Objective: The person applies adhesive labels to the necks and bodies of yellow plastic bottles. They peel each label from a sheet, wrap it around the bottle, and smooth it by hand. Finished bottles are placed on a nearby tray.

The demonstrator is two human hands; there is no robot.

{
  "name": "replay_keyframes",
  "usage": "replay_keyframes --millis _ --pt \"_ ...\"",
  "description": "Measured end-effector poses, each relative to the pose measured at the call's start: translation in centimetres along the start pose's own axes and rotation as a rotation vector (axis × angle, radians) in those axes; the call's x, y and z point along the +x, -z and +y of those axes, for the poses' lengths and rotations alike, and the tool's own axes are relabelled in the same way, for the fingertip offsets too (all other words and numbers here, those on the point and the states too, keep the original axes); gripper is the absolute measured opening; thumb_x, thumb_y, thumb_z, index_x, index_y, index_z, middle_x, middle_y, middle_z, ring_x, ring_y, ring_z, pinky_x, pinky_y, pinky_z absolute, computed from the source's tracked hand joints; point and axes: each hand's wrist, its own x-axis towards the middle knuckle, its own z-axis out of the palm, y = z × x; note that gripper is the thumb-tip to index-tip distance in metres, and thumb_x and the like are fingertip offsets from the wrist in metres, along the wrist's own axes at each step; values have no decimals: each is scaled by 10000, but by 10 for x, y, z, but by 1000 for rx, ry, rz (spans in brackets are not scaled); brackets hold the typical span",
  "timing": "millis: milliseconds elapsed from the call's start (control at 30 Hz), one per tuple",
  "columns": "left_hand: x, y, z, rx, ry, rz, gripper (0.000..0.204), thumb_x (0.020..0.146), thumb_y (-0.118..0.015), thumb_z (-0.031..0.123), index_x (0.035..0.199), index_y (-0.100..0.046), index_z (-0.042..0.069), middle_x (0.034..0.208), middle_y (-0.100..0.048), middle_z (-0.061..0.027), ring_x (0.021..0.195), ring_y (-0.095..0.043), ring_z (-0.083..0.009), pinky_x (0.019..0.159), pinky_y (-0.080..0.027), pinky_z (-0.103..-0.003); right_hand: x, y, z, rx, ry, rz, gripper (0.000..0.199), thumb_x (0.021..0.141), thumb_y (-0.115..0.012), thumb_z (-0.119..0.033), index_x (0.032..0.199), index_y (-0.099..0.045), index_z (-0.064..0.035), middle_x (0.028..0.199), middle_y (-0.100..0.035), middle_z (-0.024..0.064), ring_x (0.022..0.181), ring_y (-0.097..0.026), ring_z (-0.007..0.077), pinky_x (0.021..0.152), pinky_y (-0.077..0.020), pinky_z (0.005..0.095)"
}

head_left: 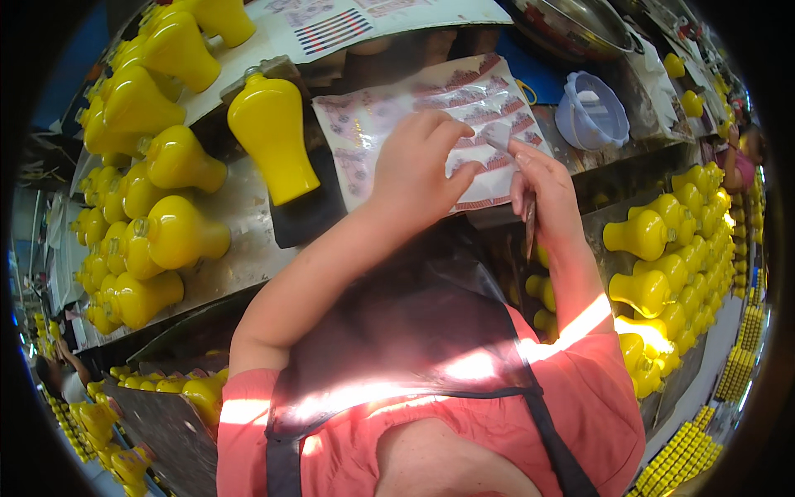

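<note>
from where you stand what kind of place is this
Most likely a workshop or small factory where ceramic vases get decorated. Rows of identical yellow vases crowd the benches on both sides, and the left hand and right hand work over a sheet of red decals beside a pale plastic bowl.

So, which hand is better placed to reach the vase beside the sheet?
Left: the left hand lies on the sheet, nearer the vase; the right hand holds a thin tool.
</note>
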Motion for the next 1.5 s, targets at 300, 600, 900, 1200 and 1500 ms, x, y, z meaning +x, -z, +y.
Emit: replay_keyframes --millis 300,600,900,1200,1500 --pt "7 50 11 221 -36 202 438 699 -849 158 1064 -626 65 1026 -602 -128 930 -618 -353 771 -513 -426 -3 -70 -37 -256 269 -310 577 1091 -460 -297 1528 -445 80 848 -622 52 732 -595 95 625 -412 217" --pt "-10 86 10 155 101 278 419 754 -821 155 1122 -647 53 1039 -650 -128 928 -661 -348 770 -541 -425 4 -106 -44 -487 477 -437 584 1112 -462 -284 1556 -394 88 1081 -583 102 797 -582 135 758 -496 274" --pt "-9 113 0 -473 540 363 235 958 -611 54 1161 -710 -10 978 -748 -95 841 -715 -171 796 -571 -314 23 -128 -67 -422 322 -485 551 1056 -540 -257 1552 -466 -30 999 -570 61 732 -589 114 682 -474 244" --pt "-21 171 -8 -1139 672 417 279 897 -720 29 1171 -691 -8 1034 -732 -70 893 -708 -152 873 -565 -288 90 -148 -26 -439 -156 -830 265 866 -787 -168 1071 -738 -7 914 -702 28 725 -603 85 632 -459 229" --pt "-87 170 -34 -879 885 766 383 852 -743 -66 1211 -625 -4 1006 -699 -63 889 -676 -138 831 -570 -288 92 -153 -16 -555 -210 -819 198 909 -786 -195 941 -733 -7 841 -705 20 793 -625 71 702 -485 235"
